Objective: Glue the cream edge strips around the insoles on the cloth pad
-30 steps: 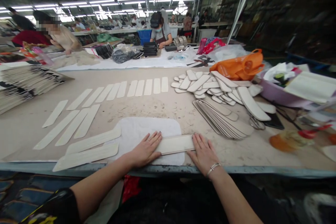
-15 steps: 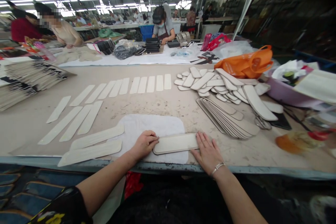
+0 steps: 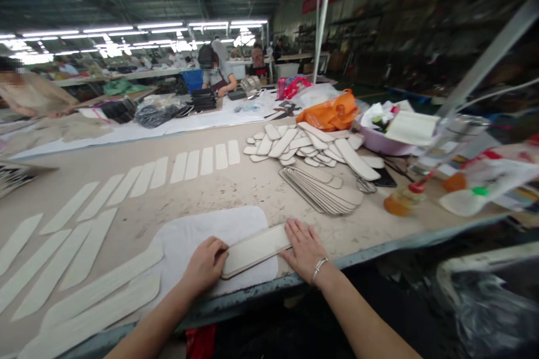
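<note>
A cream, round-cornered strip (image 3: 256,248) with a dark edge lies on a white cloth (image 3: 181,235) near the table's front edge. The fingers of my left hand (image 3: 207,262) are closed in a pinch on its left end. Flat on the strip's right end rests my right hand (image 3: 304,247), fingers stretched out, a bracelet at the wrist. Left of the cloth, two long pale strips (image 3: 105,286) overlap its edge. Beyond them, several thin pale strips (image 3: 143,178) are laid out in a row.
Padded strips lie in a loose pile (image 3: 290,143), with a fanned stack (image 3: 320,190) before it. Behind are an orange bag (image 3: 330,112) and a lilac basin (image 3: 385,141). A bottle of amber liquid (image 3: 398,205) stands at the right. A co-worker (image 3: 217,73) sits across the table.
The camera view has swung to the right, so the table contents appear further left. Both hands stay at the same ends of the strip.
</note>
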`<state>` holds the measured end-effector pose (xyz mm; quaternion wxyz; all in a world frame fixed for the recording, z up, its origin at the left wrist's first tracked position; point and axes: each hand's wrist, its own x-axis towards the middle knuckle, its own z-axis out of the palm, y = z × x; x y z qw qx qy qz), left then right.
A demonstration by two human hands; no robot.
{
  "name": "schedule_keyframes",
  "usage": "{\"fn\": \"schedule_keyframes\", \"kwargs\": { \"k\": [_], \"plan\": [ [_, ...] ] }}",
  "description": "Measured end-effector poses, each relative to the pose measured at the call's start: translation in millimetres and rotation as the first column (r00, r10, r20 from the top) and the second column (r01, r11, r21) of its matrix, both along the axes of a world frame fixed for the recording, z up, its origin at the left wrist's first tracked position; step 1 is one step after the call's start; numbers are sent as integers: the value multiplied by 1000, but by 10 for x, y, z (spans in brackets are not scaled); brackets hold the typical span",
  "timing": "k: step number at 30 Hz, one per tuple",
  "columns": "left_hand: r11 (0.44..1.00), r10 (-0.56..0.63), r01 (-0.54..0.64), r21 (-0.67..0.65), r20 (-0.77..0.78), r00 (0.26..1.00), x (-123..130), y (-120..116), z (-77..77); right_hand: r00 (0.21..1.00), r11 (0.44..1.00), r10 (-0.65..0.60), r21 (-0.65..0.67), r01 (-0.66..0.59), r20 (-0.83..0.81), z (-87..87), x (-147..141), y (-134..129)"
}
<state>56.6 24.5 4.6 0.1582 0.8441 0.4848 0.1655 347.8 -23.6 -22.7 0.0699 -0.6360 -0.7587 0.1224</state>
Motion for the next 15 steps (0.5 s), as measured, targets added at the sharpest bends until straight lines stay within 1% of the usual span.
{"fn": "schedule_keyframes", "kwargs": {
  "k": [2, 4, 6, 8, 10, 11, 13, 15],
  "plan": [
    [999, 15, -18, -39, -92, 996, 26, 73, 31, 997, 999, -33, 22, 35, -71, 38, 15, 2],
    [996, 9, -26, -87, -195, 981, 75, 156, 86, 981, 991, -114, 47, 123, -155, 60, 48, 24],
    [990, -21, -20, -139, -282, 959, 135, 215, 163, 947, 975, -198, 51, 217, -253, 65, 98, 55],
    [987, -44, -8, -162, -314, 949, 179, 236, 239, 905, 962, -232, 57, 269, -358, 58, 153, 86],
    [990, -55, 18, -141, -264, 963, 191, 225, 298, 852, 949, -244, 69, 309, -463, 50, 202, 113],
    [992, -58, 32, -124, -212, 976, 185, 212, 319, 809, 935, -269, 61, 350, -523, 51, 223, 123],
    [993, -54, 46, -110, -67, 996, 163, 179, 343, 670, 896, -342, -15, 443, -659, 63, 256, 137],
    [990, -4, 15, -143, 75, 997, 146, 142, 346, 524, 871, -386, -113, 478, -759, 85, 280, 141]
  ]
}}
